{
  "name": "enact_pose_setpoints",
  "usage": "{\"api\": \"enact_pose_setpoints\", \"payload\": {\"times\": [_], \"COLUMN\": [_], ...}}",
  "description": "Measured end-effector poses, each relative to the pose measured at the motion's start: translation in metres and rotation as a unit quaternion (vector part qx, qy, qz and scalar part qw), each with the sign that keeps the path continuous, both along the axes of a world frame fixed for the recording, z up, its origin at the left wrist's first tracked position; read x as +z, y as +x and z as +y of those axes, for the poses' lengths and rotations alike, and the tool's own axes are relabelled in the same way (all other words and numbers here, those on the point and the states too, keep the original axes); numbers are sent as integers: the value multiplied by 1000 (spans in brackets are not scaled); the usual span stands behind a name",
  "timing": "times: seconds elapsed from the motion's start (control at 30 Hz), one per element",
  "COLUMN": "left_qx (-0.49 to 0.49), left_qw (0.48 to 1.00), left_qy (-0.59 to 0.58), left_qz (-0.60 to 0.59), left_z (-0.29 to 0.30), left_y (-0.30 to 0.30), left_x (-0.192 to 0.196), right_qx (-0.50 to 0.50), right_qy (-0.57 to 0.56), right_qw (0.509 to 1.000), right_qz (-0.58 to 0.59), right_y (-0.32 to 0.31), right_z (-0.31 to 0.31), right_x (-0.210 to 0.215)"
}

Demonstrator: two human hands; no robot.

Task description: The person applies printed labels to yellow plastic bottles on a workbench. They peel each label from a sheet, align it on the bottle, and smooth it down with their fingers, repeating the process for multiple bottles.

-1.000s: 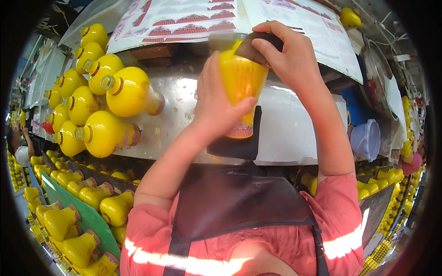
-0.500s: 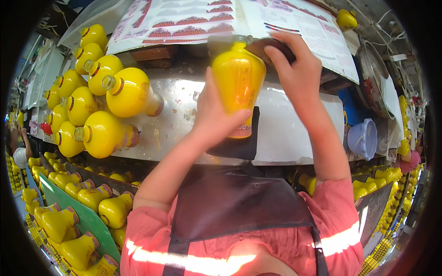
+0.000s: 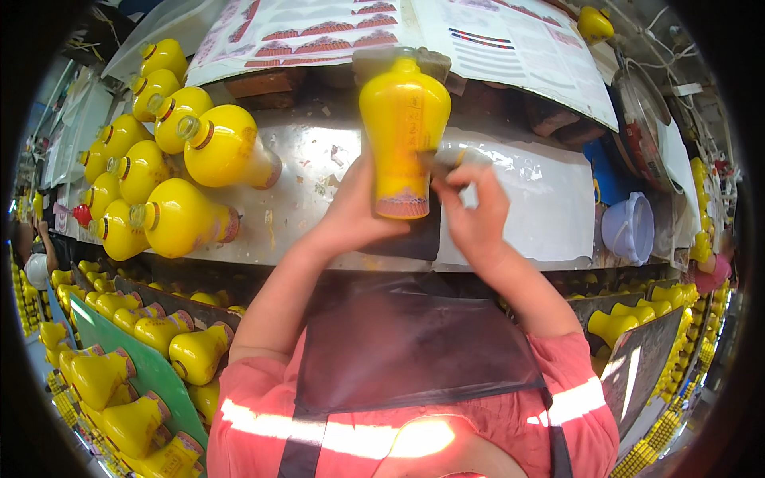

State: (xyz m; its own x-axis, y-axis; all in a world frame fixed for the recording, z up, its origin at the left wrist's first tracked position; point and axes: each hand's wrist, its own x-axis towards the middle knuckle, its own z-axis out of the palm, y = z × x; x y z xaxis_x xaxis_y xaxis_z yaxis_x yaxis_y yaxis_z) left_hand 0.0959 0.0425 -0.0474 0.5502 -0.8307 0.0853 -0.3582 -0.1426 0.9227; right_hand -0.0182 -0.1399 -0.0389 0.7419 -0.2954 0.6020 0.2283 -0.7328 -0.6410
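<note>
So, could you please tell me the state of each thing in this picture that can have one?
Held bottle: in the left hand, neck pointing forward
Dark piece: pinched in the right hand, blurred
Bottles at left: standing, near ones uncapped
Bucket: upright, contents unclear
Printed sheets: laid out
White sheet: lying flat on the table

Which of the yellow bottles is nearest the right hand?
The yellow bottle between the left hand and right hand, its neck by the grey block. It alone is beside the dark flat piece; the bottles grouped at left are farther off.
</note>
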Motion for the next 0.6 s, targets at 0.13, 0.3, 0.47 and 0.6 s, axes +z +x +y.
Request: {"api": "enact_pose_setpoints", "payload": {"times": [0.13,0.3,0.47,0.6], "left_qx": [73,155,211,128], "left_qw": [997,978,962,987], "left_qy": [-28,-82,-67,-77], "left_qz": [13,-109,-159,67], "left_z": [-8,-7,-5,-10], "left_y": [-6,-21,-25,-18], "left_x": [5,12,3,-12], "right_qx": [31,-59,21,-28], "right_qy": [31,172,-69,-37], "right_qw": [998,983,996,997], "right_qz": [-50,-39,-46,-60], "right_y": [-3,18,9,7], "right_z": [10,5,25,25], "right_x": [0,9,15,18]}}
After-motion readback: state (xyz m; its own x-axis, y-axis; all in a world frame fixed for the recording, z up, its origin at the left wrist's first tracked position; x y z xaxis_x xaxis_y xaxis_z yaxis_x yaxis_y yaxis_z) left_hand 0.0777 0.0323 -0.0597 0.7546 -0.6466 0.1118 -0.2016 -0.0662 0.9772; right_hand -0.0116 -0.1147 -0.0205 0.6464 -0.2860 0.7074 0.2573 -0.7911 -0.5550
